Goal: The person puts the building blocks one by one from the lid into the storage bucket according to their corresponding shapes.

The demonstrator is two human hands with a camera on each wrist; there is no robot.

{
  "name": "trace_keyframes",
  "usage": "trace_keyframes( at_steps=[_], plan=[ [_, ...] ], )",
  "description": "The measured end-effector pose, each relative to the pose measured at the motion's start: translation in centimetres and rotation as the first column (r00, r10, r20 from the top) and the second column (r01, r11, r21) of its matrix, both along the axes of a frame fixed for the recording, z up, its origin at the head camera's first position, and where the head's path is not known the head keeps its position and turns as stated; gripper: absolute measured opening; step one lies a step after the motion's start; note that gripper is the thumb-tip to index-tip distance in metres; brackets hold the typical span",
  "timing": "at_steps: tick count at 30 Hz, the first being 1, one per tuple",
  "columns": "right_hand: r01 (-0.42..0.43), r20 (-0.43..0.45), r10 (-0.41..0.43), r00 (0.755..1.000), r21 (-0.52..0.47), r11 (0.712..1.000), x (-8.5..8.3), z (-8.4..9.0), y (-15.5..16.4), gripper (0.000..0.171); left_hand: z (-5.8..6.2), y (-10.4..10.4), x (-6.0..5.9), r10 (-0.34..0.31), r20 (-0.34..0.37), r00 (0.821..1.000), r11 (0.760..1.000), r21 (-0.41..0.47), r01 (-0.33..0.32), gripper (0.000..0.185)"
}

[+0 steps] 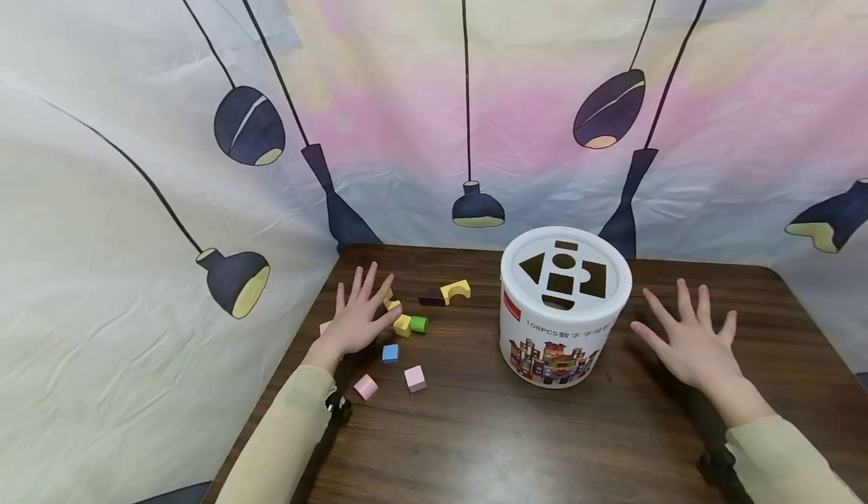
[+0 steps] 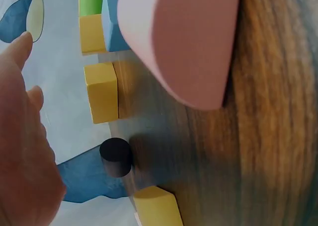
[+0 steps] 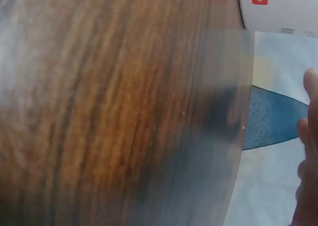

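Observation:
My left hand (image 1: 354, 322) is spread with straight fingers over the left part of the wooden table, above several toy blocks and holding none. Close by are a yellow block (image 1: 402, 326), a green cylinder (image 1: 419, 325), a blue block (image 1: 389, 353), a rounded pink block (image 1: 366, 387) and a pink cube (image 1: 415, 379). The left wrist view adds a black cylinder (image 2: 117, 159) near that hand. My right hand (image 1: 695, 346), fingers fanned out, hovers beside a white bucket (image 1: 552, 349) without touching it. The bucket's lid (image 1: 600, 304) has several shaped holes.
A yellow arch block (image 1: 455, 291) and a dark block (image 1: 432, 298) lie farther back, left of the bucket. The brown wooden table (image 1: 461, 444) ends at a hanging cloth (image 1: 407, 112) printed with lamps, behind and to the left.

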State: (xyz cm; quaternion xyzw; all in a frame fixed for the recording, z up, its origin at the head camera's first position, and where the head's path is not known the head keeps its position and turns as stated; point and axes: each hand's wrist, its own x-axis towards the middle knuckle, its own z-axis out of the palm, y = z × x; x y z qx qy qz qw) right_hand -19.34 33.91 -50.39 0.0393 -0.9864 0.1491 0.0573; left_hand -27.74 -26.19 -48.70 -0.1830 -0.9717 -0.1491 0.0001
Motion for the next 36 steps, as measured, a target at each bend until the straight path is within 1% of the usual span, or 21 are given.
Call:
trace_keyframes(
  at_steps=[3,6,8,10,12,15,17,19,22,24,26,29,31,32,34,36],
  plan=[
    [-0.020,-0.066,0.019,0.998,-0.020,1.000,0.0,0.4,0.1,0.077,0.2,-0.3,0.2,-0.004,-0.009,1.000,0.997,0.074,0.005,0.075],
    [-0.030,-0.132,0.024,0.991,-0.044,0.999,0.0,1.0,0.2,0.067,0.4,-0.9,0.4,-0.001,-0.026,1.000,0.989,0.148,0.005,0.062],
    [-0.027,-0.172,0.011,0.985,-0.094,0.995,0.1,1.6,0.1,0.060,0.5,-1.5,0.6,0.010,-0.050,0.999,0.982,0.191,0.000,0.054],
    [-0.024,-0.212,-0.012,0.977,-0.167,0.986,0.1,2.4,-0.1,0.053,0.6,-2.2,0.7,0.034,-0.080,0.996,0.970,0.242,-0.014,0.046],
    [-0.022,-0.273,-0.048,0.961,-0.245,0.969,0.2,3.3,-0.6,0.044,0.7,-2.9,0.9,0.069,-0.113,0.991,0.955,0.295,-0.033,0.040],
    [-0.035,-0.388,-0.110,0.915,-0.349,0.936,0.1,4.8,-1.4,0.032,1.0,-4.0,1.2,0.130,-0.156,0.979,0.932,0.355,-0.067,0.034],
    [-0.045,-0.443,-0.167,0.881,-0.429,0.902,0.1,6.0,-2.1,0.026,1.1,-4.7,1.3,0.171,-0.163,0.972,0.917,0.387,-0.096,0.031],
    [-0.068,-0.476,-0.209,0.854,-0.502,0.862,0.3,7.1,-2.8,0.024,1.2,-5.3,1.5,0.198,-0.131,0.971,0.899,0.419,-0.126,0.031],
    [-0.112,-0.496,-0.246,0.833,-0.586,0.803,0.5,8.6,-3.8,0.023,1.3,-5.9,1.8,0.222,-0.068,0.973,0.877,0.451,-0.169,0.031],
    [-0.156,-0.514,-0.233,0.825,-0.603,0.782,0.7,9.4,-4.5,0.024,1.2,-6.3,1.9,0.233,-0.055,0.971,0.874,0.450,-0.185,0.028],
    [-0.215,-0.545,-0.193,0.816,-0.596,0.774,0.7,10.1,-5.2,0.025,1.1,-6.6,2.0,0.241,-0.077,0.967,0.883,0.431,-0.186,0.024],
    [-0.322,-0.615,-0.096,0.783,-0.532,0.783,0.5,10.6,-6.1,0.028,0.7,-7.2,2.2,0.242,-0.112,0.964,0.899,0.400,-0.180,0.021],
    [-0.385,-0.651,-0.024,0.758,-0.477,0.790,0.2,10.7,-6.5,0.032,0.5,-7.6,2.3,0.235,-0.110,0.966,0.903,0.393,-0.175,0.021],
    [-0.409,-0.661,0.009,0.750,-0.453,0.792,0.0,10.7,-6.7,0.035,0.4,-7.8,2.3,0.233,-0.101,0.967,0.905,0.386,-0.178,0.021],
    [-0.439,-0.663,0.064,0.746,-0.417,0.796,-0.3,10.5,-6.9,0.038,0.1,-8.3,2.5,0.226,-0.078,0.971,0.909,0.376,-0.181,0.023],
    [-0.452,-0.648,0.102,0.755,-0.401,0.797,-0.5,10.2,-7.0,0.040,-0.1,-8.7,2.6,0.227,-0.046,0.973,0.909,0.369,-0.195,0.025]
  ],
)
